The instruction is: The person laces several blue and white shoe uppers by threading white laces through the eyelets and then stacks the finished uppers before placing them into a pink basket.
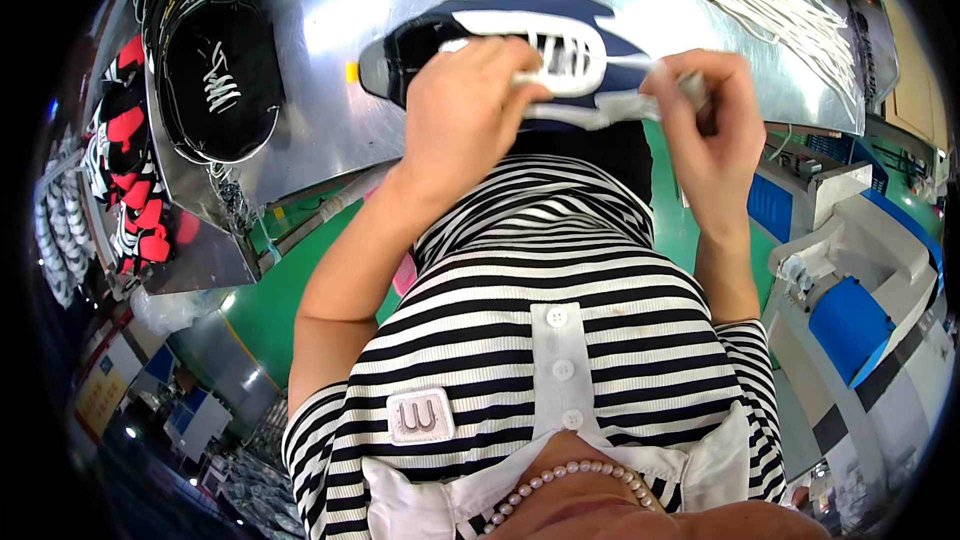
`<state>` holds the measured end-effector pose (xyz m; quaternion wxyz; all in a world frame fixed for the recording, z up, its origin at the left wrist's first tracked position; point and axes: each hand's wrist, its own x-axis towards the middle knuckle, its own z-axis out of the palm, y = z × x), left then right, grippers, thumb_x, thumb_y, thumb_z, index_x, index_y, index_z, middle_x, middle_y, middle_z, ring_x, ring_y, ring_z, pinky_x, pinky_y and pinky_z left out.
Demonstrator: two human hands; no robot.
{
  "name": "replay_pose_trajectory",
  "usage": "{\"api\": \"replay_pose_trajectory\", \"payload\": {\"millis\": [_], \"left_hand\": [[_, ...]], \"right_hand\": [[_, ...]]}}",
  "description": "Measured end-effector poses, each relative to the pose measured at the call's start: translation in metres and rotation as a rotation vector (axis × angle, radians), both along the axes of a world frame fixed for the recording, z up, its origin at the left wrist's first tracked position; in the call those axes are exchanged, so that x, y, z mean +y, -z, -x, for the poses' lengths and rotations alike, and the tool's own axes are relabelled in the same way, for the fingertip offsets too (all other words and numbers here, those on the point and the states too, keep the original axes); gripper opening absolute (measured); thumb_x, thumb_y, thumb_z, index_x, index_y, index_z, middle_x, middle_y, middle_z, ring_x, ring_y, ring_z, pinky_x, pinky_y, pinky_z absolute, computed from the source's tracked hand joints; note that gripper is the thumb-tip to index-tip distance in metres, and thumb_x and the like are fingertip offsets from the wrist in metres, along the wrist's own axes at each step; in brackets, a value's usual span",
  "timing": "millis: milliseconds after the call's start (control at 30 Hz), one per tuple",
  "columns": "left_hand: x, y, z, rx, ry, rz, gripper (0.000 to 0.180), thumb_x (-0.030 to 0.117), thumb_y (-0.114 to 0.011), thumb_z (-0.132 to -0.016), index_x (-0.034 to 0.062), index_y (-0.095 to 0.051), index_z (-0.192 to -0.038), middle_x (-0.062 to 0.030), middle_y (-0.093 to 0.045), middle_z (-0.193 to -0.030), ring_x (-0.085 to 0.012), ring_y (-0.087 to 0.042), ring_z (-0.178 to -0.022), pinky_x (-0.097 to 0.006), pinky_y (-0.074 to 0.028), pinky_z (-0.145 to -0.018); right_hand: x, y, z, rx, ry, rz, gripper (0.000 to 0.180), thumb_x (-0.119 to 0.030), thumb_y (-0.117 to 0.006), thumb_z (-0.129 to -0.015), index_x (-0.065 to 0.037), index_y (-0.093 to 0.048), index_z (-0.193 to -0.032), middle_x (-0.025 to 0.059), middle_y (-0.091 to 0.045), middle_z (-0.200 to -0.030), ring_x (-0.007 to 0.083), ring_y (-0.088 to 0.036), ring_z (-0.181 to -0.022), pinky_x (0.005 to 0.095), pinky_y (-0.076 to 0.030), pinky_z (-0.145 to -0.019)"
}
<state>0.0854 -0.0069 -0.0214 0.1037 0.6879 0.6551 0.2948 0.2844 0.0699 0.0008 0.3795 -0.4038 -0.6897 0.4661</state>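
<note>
A navy shoe upper with a white eyelet panel lies sideways on the metal table in front of me, its black-lined, grey-edged end to the left. White lace crosses the panel in several rows. My left hand is over the near left side of the upper, fingers closed on a strand of the white lace. To the right of the upper, my right hand pinches lace between thumb and fingers. Strands run between the hands, smeared by motion. The left palm covers part of the upper.
Bundled white laces lie at the table's far right. A stack of black uppers with white lacing stands at the left, beside red, black and white shoe parts. A grey and blue machine is off to the right.
</note>
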Motion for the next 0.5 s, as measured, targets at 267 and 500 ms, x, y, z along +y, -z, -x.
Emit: {"api": "replay_pose_trajectory", "payload": {"millis": [267,500], "left_hand": [[0.022,0.006,0.014,0.015,-0.147,-0.236,0.020,0.010,-0.078,-0.077,0.0011,-0.064,-0.088,-0.0114,-0.066,-0.085,-0.0291,-0.063,-0.076,-0.036,-0.049,-0.068],[0.018,0.001,-0.002,-0.104,-0.029,-0.263,0.017,0.007,-0.077,-0.077,0.0011,-0.065,-0.087,-0.0097,-0.065,-0.080,-0.0265,-0.062,-0.071,-0.034,-0.048,-0.064]], "right_hand": [[-0.018,0.011,-0.026,-0.276,-0.332,0.111,0.017,-0.013,-0.073,-0.083,-0.005,-0.070,-0.097,0.0062,-0.070,-0.080,0.0093,-0.064,-0.064,0.0250,-0.049,-0.057],[0.007,0.051,0.035,0.058,-0.114,0.222,0.021,-0.019,-0.076,-0.085,0.000,-0.070,-0.090,0.0005,-0.065,-0.072,0.0040,-0.053,-0.060,0.0205,-0.042,-0.054]]}}
